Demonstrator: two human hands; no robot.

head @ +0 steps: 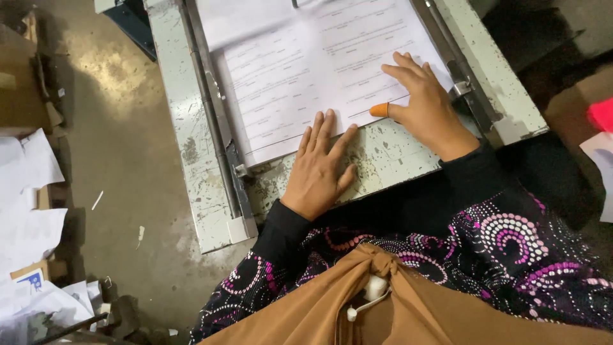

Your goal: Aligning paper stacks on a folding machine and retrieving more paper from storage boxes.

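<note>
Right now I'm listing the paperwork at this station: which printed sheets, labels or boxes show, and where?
Printed sheets: white stack on the worn metal table, under the left hand and right hand.
Loose papers: white, heaped on the floor at left.
Blue-and-white label: lower left, among the papers.
Cardboard box: brown, upper left.

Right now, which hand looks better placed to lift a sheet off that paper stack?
Probably the right hand: its thumb wears an orange rubber tip at the stack edge. The left hand lies flat.
</note>
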